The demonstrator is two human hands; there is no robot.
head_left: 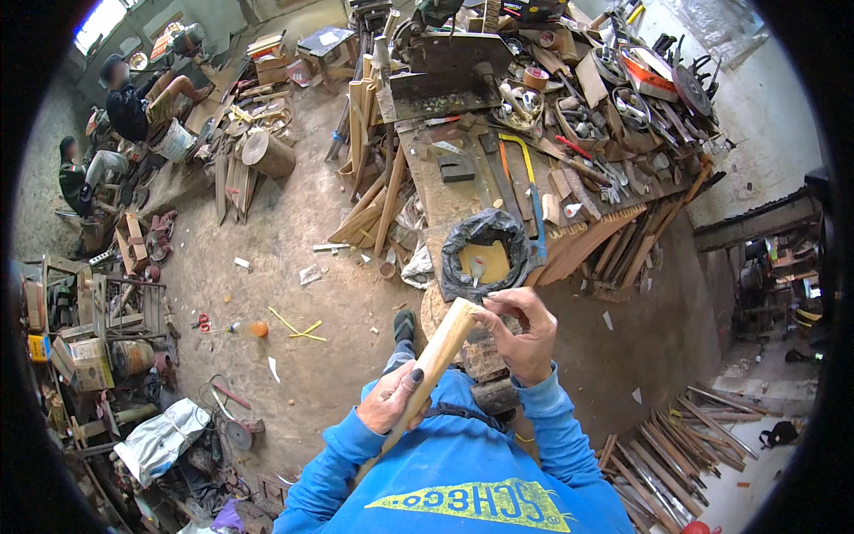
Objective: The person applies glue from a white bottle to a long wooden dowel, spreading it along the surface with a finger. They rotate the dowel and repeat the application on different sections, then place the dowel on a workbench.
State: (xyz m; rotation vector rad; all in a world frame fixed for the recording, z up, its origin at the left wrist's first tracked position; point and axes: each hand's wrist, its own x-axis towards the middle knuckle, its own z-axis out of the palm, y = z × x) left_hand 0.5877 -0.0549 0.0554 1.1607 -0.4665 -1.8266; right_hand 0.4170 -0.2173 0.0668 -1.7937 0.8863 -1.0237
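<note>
My left hand (390, 400) is wrapped round a pale wooden piece (438, 354), a long bar that slants up and away from my lap. By its far end is my right hand (523, 335), thumb and forefinger pinched together near the wood's edge. Whatever lies between those fingertips is too small to make out. Just beyond the bar's tip stands a round container lined with a black plastic bag (452, 281). Inside it are a tan material (495, 262) and a small whitish object (478, 267).
A workbench (436, 200) ahead carries a yellow-and-blue hacksaw (531, 191), a dark block (456, 168) and piled tools. Boards lean beside it. Long wooden strips (663, 467) lie at right. On the left floor is an orange-bottomed bottle (256, 328). Two people (132, 111) sit far left.
</note>
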